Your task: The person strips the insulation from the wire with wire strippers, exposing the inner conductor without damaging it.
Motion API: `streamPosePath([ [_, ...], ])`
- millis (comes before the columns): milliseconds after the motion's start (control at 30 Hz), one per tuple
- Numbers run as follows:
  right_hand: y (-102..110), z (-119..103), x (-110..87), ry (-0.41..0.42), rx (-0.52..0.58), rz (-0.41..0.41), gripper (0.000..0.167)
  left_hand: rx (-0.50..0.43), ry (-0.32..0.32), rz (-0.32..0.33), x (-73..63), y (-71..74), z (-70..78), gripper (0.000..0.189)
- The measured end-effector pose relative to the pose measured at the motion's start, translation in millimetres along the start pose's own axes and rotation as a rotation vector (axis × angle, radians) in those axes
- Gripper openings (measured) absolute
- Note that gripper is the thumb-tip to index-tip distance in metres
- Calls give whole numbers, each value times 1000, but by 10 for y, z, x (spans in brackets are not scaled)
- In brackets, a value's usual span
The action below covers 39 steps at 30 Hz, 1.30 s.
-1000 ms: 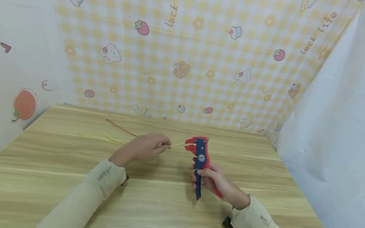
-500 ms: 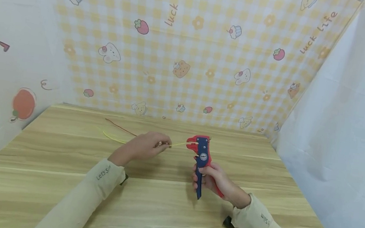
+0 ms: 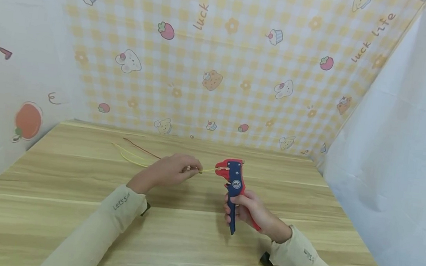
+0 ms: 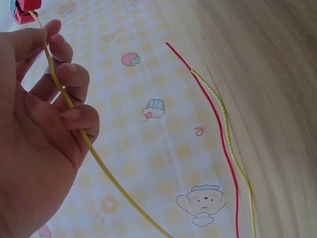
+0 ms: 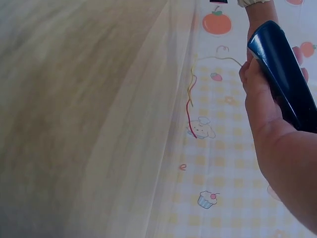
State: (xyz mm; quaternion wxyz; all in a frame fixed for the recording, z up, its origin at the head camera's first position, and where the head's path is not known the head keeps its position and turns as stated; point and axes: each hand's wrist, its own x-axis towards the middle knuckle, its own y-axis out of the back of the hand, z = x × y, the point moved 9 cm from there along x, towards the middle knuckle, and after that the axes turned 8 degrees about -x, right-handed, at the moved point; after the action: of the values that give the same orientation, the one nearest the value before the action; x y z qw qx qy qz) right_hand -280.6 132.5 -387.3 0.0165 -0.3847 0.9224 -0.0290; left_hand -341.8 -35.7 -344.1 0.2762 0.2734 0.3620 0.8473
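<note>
A yellow wire [image 4: 110, 174] runs across my left hand [image 3: 168, 169], which pinches it between thumb and forefinger near one end. That end reaches the red-tipped nose of the blue-and-red wire stripper [image 3: 235, 174]; how deep it sits inside is too small to tell. My right hand [image 3: 249, 210] grips the stripper by its handles, holding it upright with its mouth facing the left hand. In the right wrist view, only a dark blue handle [image 5: 285, 74] of it shows. The wire's tail trails off to the left behind my left hand.
On the wooden table [image 3: 178, 242], beyond my left hand, lie a red wire [image 4: 218, 119] and another yellow wire [image 4: 229, 131], close together. A checkered cloth [image 3: 228, 65] stands behind the table's far edge, with a white sheet [image 3: 400, 135] on the right.
The stripper shifts slightly right, then back left. The tail of the held yellow wire swings toward the far side. My left hand stays almost in place, still pinching the wire.
</note>
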Motion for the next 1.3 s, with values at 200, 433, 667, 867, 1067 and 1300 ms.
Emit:
streamPosePath([
  [200, -13, 2, 3, 8, 7, -7, 15, -1, -16, 4, 4, -1, 12, 19],
  [433, -11, 17, -4, -11, -29, 6, 14, 8, -26, -2, 1, 5, 38, 19],
  [667, -10, 17, -4, -26, -50, 28, 15, 20, -32, -2, 4, 10, 42, 18],
  [867, -30, 14, -4, -7, -54, 4, 12, 20, -36, 3, 0, 18, 40, 18],
  [1067, -37, 16, -5, 2, -54, -15, 12, 13, -40, 5, -1, 10, 37, 17],
  [1300, -67, -17, -7, 35, -60, -35, 11, 16, -49, 16, 2, 17, 42, 17],
])
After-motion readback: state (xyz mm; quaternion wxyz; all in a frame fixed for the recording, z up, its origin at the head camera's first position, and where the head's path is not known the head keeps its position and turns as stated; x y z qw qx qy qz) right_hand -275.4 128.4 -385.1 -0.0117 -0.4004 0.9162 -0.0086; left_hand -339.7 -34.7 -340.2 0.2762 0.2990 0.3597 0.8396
